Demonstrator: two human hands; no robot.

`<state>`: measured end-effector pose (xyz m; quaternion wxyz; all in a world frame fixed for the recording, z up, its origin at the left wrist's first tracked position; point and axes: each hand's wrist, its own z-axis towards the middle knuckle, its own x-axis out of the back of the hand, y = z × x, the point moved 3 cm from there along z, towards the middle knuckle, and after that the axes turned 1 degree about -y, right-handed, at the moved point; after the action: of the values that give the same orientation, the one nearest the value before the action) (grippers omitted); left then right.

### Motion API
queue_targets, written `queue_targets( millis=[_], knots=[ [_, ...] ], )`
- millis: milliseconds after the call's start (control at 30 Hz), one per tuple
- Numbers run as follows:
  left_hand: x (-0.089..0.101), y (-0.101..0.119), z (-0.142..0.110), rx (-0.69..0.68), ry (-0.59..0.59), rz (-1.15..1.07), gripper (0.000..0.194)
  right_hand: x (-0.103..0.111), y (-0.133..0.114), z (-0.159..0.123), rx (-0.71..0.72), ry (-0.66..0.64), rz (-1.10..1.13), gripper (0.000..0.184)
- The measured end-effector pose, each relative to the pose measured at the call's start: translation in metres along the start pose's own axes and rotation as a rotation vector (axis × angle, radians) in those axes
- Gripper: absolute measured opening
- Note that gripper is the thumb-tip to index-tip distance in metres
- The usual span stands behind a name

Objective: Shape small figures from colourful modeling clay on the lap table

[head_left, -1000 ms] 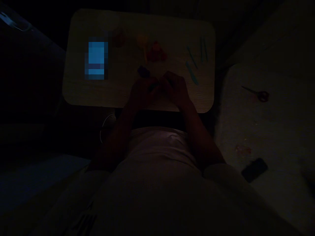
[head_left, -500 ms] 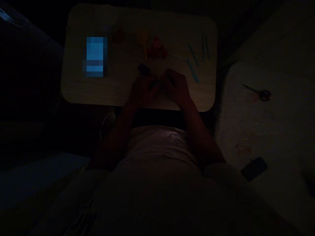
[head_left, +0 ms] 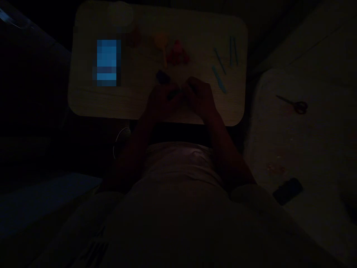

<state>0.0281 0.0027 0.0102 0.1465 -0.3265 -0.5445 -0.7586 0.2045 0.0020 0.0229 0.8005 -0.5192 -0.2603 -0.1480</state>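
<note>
The scene is very dark. My left hand (head_left: 163, 98) and my right hand (head_left: 198, 95) meet over the front of a small wooden table (head_left: 125, 100). Fingers of both hands are curled, their tips close together; whatever is between them is too dark and small to name. Just beyond my left hand lies a dark blue lump (head_left: 163, 77). Farther back are a red piece with a pink top (head_left: 177, 54) and an orange piece with a thin stem (head_left: 161, 42). A teal knife-shaped tool (head_left: 219, 79) lies to the right of my right hand.
Several thin blue sticks, one a slanting stick (head_left: 219, 60), lie at the table's right. A pixelated bright blue rectangle (head_left: 106, 59) and a pale round thing (head_left: 121, 14) are at left. Scissors (head_left: 295, 105) and a dark oblong object (head_left: 288, 191) rest on the pale surface at right.
The view has shifted very slightly. Both hands stay together in nearly the same place, with only slight finger movement.
</note>
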Motion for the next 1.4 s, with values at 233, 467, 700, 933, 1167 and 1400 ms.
queue_targets(
  millis=[233,467,700,933,1167,1400],
  knots=[
    [0.0021,0.0032,-0.0002,-0.025,0.002,0.023,0.042,-0.0006,0.0019,0.0001,-0.027,-0.017,-0.024,0.046],
    [0.0016,0.0022,-0.0007,-0.016,-0.002,0.037,0.032,-0.0011,0.0027,0.0011,-0.018,-0.021,-0.066,0.05],
    [0.0005,-0.0014,0.0002,-0.016,0.009,-0.002,0.034,-0.0015,0.0043,0.0006,-0.015,-0.018,-0.051,0.053],
    [-0.0011,-0.0019,0.0,-0.007,0.005,0.001,0.035,-0.0013,0.0041,0.0006,-0.014,-0.026,-0.042,0.052],
    [-0.0015,-0.001,-0.0002,-0.022,0.012,0.02,0.032,-0.0002,0.0005,0.0001,0.001,-0.009,-0.05,0.045],
    [0.0002,0.0021,-0.0005,-0.023,-0.013,0.021,0.031,-0.0024,0.0039,0.001,0.013,-0.005,-0.062,0.05]
  ],
)
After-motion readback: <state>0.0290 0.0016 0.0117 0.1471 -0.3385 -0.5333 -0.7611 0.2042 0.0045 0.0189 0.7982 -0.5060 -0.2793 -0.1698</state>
